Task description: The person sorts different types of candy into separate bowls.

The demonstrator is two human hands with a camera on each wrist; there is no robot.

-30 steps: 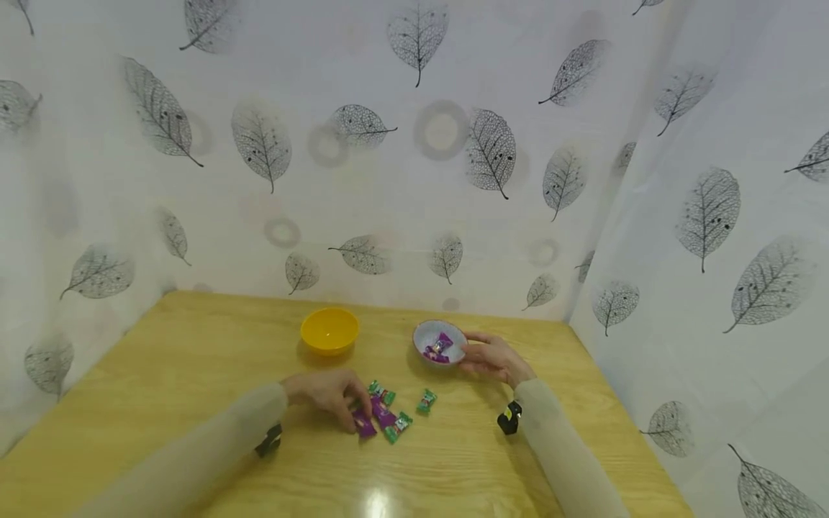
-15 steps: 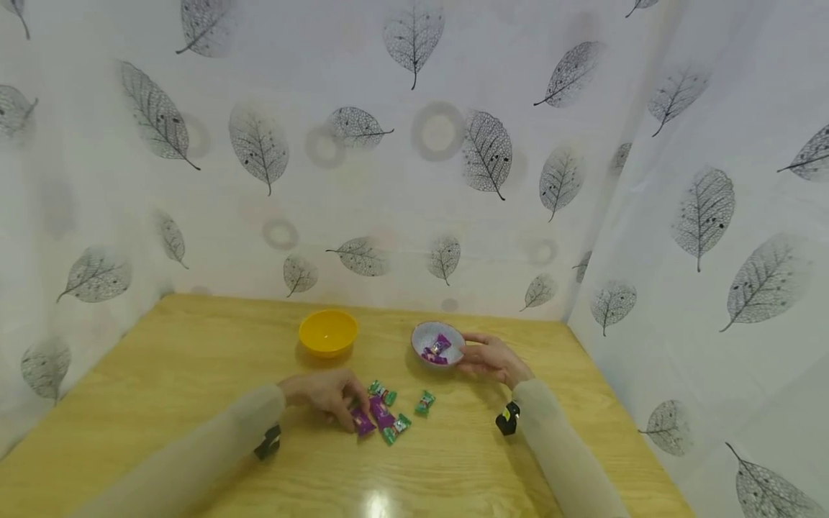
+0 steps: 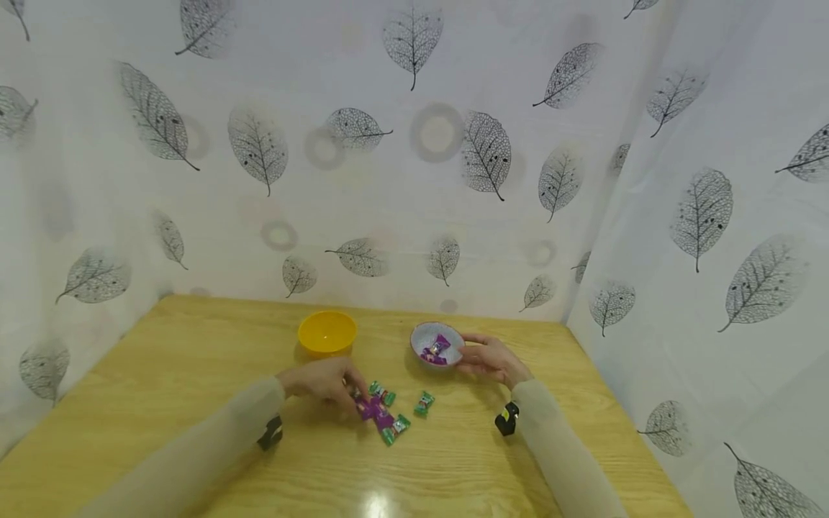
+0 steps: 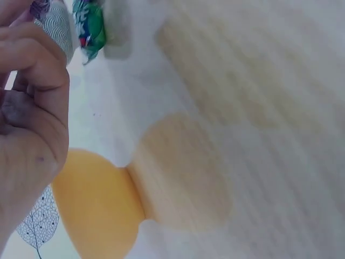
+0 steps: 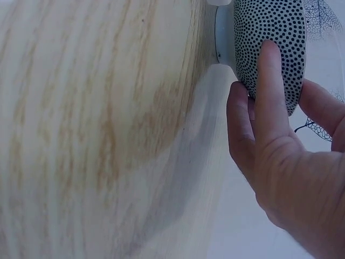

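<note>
My left hand [image 3: 322, 380] pinches a purple-wrapped candy [image 3: 361, 407], just above the tabletop. A second purple candy [image 3: 381, 415] lies right beside it, with green-wrapped candies [image 3: 382, 393] around. In the left wrist view the curled fingers [image 4: 38, 59] hide most of the held candy. At the right, my right hand [image 3: 492, 360] holds the side of a small pale bowl [image 3: 419, 335] with several purple candies [image 3: 437, 347] inside. The right wrist view has its fingers [image 5: 269, 91] against the bowl's black-dotted outside and the thumb at the rim.
A yellow bowl [image 3: 328, 334] stands behind my left hand, at the back of the wooden table [image 3: 214, 338]. One green candy [image 3: 424, 403] lies apart, in front of the pale bowl. A white leaf-print sheet [image 3: 388, 180] hangs behind the table and along its right side.
My left hand has risen slightly and drawn back toward the yellow bowl, lifting the purple candy from its spot. The right hand and the pale bowl stay in place.
</note>
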